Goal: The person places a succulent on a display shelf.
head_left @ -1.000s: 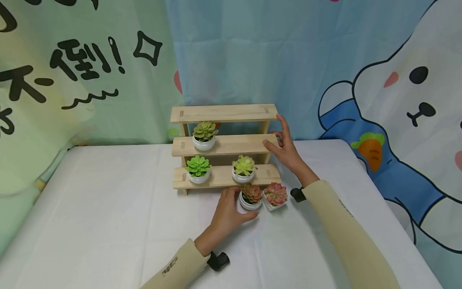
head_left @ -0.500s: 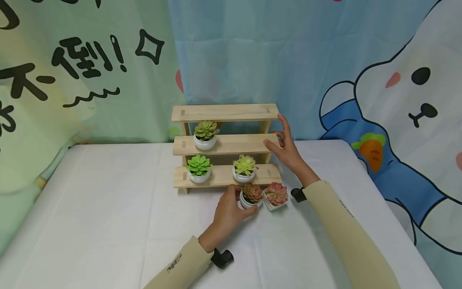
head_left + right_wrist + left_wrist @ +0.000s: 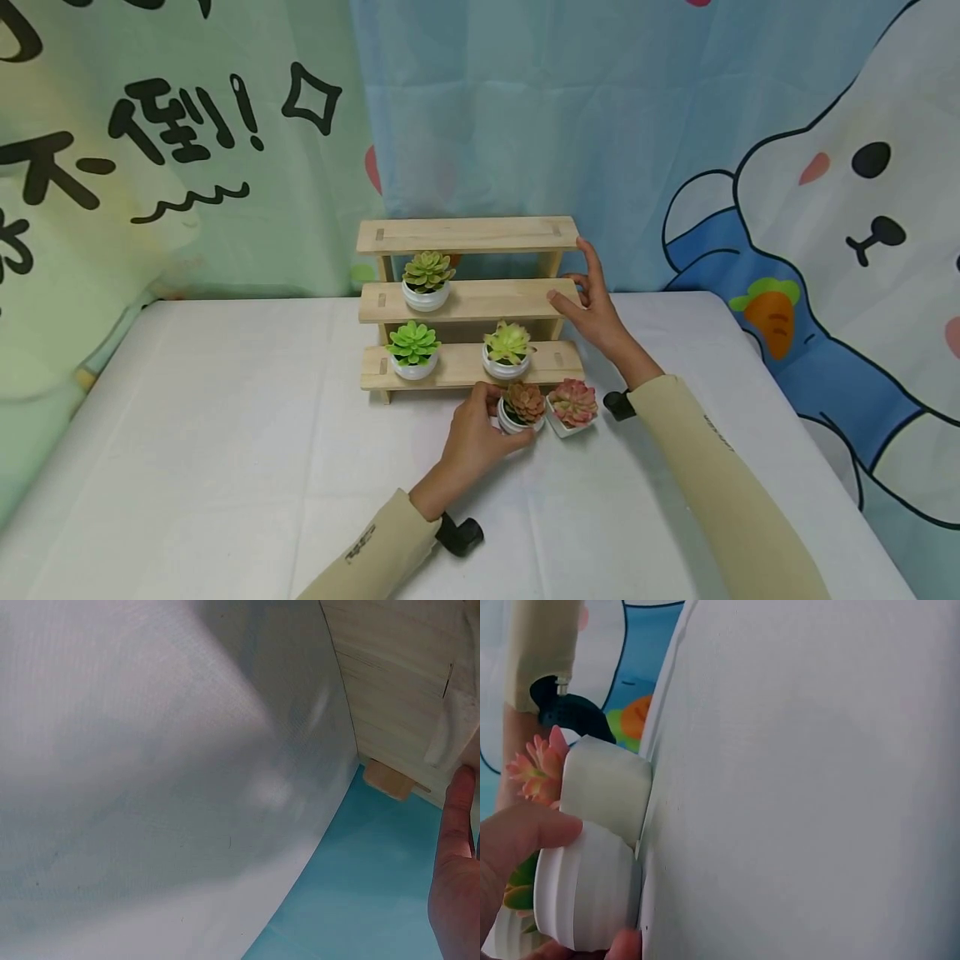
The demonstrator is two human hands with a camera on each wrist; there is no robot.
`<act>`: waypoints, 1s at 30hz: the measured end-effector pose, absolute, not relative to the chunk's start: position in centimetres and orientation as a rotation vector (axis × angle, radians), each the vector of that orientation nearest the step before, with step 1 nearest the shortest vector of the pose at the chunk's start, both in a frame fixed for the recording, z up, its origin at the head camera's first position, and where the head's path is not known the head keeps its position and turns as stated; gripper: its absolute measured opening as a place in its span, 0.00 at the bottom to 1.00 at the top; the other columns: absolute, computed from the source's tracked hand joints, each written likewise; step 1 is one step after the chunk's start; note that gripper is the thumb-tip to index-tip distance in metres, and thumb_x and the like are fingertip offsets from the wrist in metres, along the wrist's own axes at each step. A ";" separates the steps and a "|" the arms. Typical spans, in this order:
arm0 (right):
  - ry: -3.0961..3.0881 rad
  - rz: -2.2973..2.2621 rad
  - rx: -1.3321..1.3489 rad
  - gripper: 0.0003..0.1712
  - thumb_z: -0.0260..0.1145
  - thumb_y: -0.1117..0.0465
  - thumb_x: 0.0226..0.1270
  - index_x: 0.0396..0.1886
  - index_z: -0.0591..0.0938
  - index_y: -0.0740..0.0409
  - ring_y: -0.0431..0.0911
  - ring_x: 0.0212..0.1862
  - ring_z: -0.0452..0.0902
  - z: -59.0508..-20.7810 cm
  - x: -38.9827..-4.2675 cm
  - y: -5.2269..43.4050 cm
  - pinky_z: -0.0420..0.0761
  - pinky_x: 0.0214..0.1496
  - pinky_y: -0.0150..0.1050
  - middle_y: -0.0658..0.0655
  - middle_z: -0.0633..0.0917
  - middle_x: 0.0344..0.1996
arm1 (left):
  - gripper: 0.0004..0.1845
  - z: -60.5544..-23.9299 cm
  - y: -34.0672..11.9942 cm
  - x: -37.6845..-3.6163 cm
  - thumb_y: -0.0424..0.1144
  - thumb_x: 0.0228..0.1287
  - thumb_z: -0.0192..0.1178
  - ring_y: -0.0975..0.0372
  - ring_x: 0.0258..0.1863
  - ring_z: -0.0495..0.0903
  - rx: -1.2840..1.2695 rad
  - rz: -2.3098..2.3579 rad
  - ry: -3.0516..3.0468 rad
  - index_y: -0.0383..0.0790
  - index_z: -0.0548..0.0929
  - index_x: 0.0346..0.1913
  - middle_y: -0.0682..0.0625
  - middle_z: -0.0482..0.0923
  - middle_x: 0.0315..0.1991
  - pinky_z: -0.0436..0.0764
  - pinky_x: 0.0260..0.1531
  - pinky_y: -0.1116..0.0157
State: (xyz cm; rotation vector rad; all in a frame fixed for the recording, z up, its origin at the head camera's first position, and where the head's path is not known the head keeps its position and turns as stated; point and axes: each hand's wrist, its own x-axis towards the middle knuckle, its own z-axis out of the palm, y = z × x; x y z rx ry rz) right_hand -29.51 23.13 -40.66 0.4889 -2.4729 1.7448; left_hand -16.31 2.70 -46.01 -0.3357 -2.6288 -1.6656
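My left hand [image 3: 501, 419] grips a round white pot holding a reddish-brown succulent [image 3: 523, 402], which stands on the table just in front of the shelf's lowest tier. In the left wrist view my thumb [image 3: 525, 831] lies on that ribbed pot [image 3: 585, 896]. A pink succulent in a square white pot [image 3: 573, 407] touches it on the right. My right hand [image 3: 572, 279] rests with straight fingers against the right end of the three-tier wooden shelf [image 3: 468, 235], thumb on the middle tier, forefinger at the top tier.
Three potted succulents stand on the shelf: one on the middle tier's left [image 3: 426, 281], a green one [image 3: 411, 350] and a yellow-green one [image 3: 507, 350] on the lowest tier. A white cloth covers the table [image 3: 225, 433]. Cartoon curtains hang behind.
My left hand's fingers have closed round the reddish-brown succulent's pot. The right hand and the shelf have not moved.
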 end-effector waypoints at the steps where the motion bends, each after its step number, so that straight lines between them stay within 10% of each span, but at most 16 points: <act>1: -2.475 1.739 0.487 0.48 0.56 0.66 0.73 0.79 0.36 0.45 0.59 0.67 0.57 -40.6 -29.5 23.2 0.57 0.54 0.51 0.57 0.44 0.77 | 0.30 -46.0 2.7 -16.4 0.39 0.45 0.77 0.59 0.36 0.75 -0.341 -1.677 -2.625 0.33 0.72 0.49 0.46 0.78 0.37 0.74 0.34 0.68; 14: -2.485 1.728 0.485 0.48 0.56 0.66 0.73 0.79 0.36 0.45 0.52 0.57 0.61 -40.7 -29.6 23.3 0.57 0.44 0.44 0.56 0.45 0.77 | 0.29 -45.8 1.3 -16.5 0.33 0.45 0.76 0.57 0.40 0.81 -0.432 -1.908 -2.569 0.32 0.71 0.48 0.41 0.78 0.44 0.79 0.32 0.74; 30: -2.489 1.800 0.482 0.46 0.54 0.69 0.73 0.78 0.36 0.54 0.63 0.70 0.53 -38.2 -27.6 22.3 0.56 0.54 0.49 0.58 0.39 0.77 | 0.31 -43.1 -1.0 -14.5 0.35 0.46 0.74 0.55 0.41 0.82 -0.447 -1.953 -2.533 0.31 0.71 0.53 0.40 0.77 0.47 0.84 0.39 0.65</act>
